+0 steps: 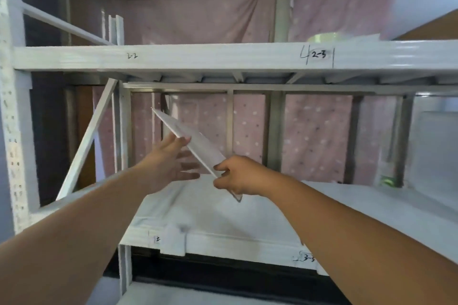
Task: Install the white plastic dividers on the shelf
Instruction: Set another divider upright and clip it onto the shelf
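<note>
A thin white plastic divider (198,143) hangs tilted in the air above the white shelf board (247,215), its far end pointing up and left. My right hand (244,176) pinches its near lower end between thumb and fingers. My left hand (171,163) reaches under the divider's middle with fingers spread, the fingertips touching its edge. Both arms stretch forward into the shelf bay.
A white metal beam (223,57) marked 2-2 and 2-3 crosses overhead. The rack's perforated upright (12,131) stands at the left with a diagonal brace (86,141). Pink dotted cloth (317,131) hangs behind. A tape roll (324,37) lies on the upper shelf.
</note>
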A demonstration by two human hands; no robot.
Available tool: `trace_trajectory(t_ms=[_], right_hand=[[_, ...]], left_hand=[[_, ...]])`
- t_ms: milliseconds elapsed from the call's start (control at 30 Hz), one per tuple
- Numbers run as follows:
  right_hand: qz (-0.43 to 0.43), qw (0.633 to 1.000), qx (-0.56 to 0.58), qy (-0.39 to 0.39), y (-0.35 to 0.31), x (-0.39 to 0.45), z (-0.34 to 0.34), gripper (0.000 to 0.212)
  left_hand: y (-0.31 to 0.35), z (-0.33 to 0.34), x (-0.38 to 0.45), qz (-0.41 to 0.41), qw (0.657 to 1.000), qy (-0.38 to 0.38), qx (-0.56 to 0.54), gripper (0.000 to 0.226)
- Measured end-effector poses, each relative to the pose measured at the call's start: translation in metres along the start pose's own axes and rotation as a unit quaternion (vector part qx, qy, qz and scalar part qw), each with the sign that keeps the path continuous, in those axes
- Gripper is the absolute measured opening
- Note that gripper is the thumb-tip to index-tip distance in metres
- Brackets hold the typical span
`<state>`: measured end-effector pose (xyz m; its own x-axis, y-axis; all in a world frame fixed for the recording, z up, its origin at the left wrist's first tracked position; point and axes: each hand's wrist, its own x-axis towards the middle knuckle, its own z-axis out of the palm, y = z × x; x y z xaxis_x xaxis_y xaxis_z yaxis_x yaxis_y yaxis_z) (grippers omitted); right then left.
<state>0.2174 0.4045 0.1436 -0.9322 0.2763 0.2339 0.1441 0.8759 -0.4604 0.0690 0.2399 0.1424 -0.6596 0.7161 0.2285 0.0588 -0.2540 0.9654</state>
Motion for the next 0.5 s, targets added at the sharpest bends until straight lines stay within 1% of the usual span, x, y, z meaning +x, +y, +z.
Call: trace_trajectory(t_ms=[67, 100, 133, 200, 233, 367, 433, 500], right_hand=[[0.029, 0.998, 0.041, 0.022, 0.026, -0.020, -0.013, 0.067], [0.037, 0.997, 0.056, 0.037, 0.038, -0.030, -0.019, 0.064], [0.041, 0.995, 0.069, 0.053, 0.050, -0.040, -0.024, 0.056], [0.054, 0.990, 0.096, 0.089, 0.071, -0.058, -0.033, 0.027], [0.063, 0.987, 0.108, 0.104, 0.081, -0.067, -0.037, 0.019], [0.087, 0.974, 0.154, 0.139, 0.113, -0.099, -0.049, 0.031], [0.103, 0.969, 0.175, 0.143, 0.127, -0.113, -0.051, 0.046], [0.116, 0.960, 0.209, 0.145, 0.140, -0.125, -0.050, 0.048]], left_hand=[[-0.002, 0.045, 0.010, 0.028, 0.999, -0.041, -0.018, 0.046], [-0.002, 0.067, 0.015, 0.035, 0.998, -0.055, -0.022, 0.051], [-0.002, 0.089, 0.019, 0.036, 0.997, -0.066, -0.023, 0.058], [-0.002, 0.130, 0.024, 0.037, 0.996, -0.080, -0.018, 0.074], [-0.003, 0.149, 0.027, 0.040, 0.995, -0.087, -0.011, 0.077], [-0.011, 0.203, 0.031, 0.042, 0.995, -0.085, 0.029, 0.071], [-0.016, 0.224, 0.030, 0.032, 0.994, -0.102, 0.037, 0.069], [-0.023, 0.241, 0.031, 0.023, 0.991, -0.123, 0.049, 0.074]])
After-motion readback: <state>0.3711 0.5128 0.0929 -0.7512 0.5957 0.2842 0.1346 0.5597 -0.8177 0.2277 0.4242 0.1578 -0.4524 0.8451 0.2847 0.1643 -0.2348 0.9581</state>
